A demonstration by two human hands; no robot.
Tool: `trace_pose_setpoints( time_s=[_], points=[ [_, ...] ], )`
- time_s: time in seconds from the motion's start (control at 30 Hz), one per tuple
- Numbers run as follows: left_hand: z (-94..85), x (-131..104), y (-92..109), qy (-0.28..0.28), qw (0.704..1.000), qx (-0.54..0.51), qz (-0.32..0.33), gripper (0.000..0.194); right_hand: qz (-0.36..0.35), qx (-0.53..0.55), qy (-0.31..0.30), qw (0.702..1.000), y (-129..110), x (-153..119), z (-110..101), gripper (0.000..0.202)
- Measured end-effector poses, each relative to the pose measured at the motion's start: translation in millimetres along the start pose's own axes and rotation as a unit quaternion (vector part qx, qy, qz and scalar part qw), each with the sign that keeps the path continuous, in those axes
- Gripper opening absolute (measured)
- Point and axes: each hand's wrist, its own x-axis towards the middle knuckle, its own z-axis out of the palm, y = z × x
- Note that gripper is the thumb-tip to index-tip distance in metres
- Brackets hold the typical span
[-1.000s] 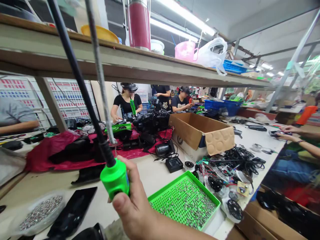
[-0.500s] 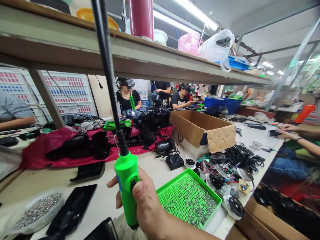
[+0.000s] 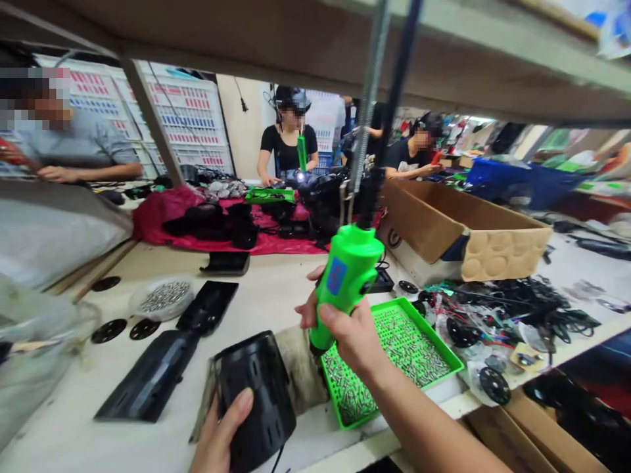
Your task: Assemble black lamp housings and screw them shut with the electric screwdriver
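Note:
My right hand (image 3: 352, 328) is wrapped around a green electric screwdriver (image 3: 345, 276), which hangs from a spring and a black cable and leans with its lower end to the left. Its lower end is over the near left edge of a green perforated tray (image 3: 394, 355) full of small screws. In my left hand (image 3: 224, 427) is a black plastic housing (image 3: 259, 394), gripped at its left side with the thumb on top. Beside the housing, a greyish worn pad (image 3: 300, 368) lies on the table.
Black plastic shells (image 3: 152, 378) and a clear bowl of small metal parts (image 3: 165, 299) lie to the left. A cardboard box (image 3: 463, 223) and tangled wired parts (image 3: 497, 322) occupy the right. A shelf (image 3: 276, 39) overhangs the bench; co-workers (image 3: 290, 138) sit beyond it.
The view has swung right-to-left and downward. My left hand with the black housing has come into view. The screwdriver, still in my right hand, now tilts and sits beside the screw tray.

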Motion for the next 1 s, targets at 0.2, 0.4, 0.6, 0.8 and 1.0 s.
trace_pose_setpoints(
  time_s=[0.2,0.4,0.6,0.8,1.0],
  points=[
    [11.4,-8.0,8.7,-0.007,1.0,-0.01,-0.003,0.095,-0.114,0.09,0.06,0.988,-9.0,-11.7,12.7,0.049],
    [15.9,-11.2,6.0,-0.011,0.999,0.002,0.038,0.092,-0.109,0.126,0.039,0.985,-6.0,-11.9,26.2,0.048],
    [16.0,-11.7,4.6,0.01,0.999,0.006,0.044,0.091,-0.091,0.158,0.006,0.983,15.9,-5.8,31.0,0.048],
    [12.3,-5.6,1.9,0.03,0.998,0.002,0.051,0.094,-0.133,0.208,0.001,0.969,21.8,2.5,31.0,0.039],
    [8.7,-5.0,-0.8,0.018,0.998,0.036,0.057,0.1,-0.154,0.202,0.027,0.967,20.2,-7.5,30.3,0.039]
  ],
)
